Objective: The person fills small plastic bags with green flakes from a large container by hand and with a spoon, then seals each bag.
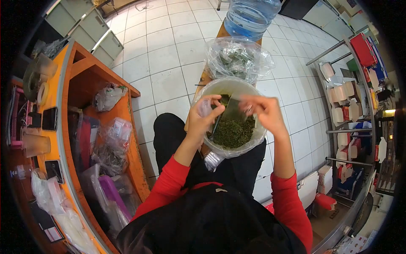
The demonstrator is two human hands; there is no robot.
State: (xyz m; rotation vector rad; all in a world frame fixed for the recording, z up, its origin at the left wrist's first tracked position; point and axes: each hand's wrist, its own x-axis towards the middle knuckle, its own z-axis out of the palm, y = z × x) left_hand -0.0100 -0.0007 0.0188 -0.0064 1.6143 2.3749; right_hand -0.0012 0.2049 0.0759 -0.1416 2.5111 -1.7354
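A pale, plastic-lined bucket (256,143) stands between my knees. Chopped dried green leaves (235,132) lie in it, and a dark, thin handle (215,127) slants down into them. Over the bucket's left side, my left hand (204,117) is curled closed around clear plastic (205,107). My right hand (266,111) is above the right side, its fingertips bent together and slightly blurred. A see-through plastic bag (233,111) hangs between the hands, its edge at my right fingertips. The leaves show through it.
Behind the bucket, a clear bag (239,61) of green leaves and a large blue water bottle (249,19) rest on a wooden bench. An orange counter (69,139) with phones and cups is at left. Metal shelves (351,131) holding boxes stand at right.
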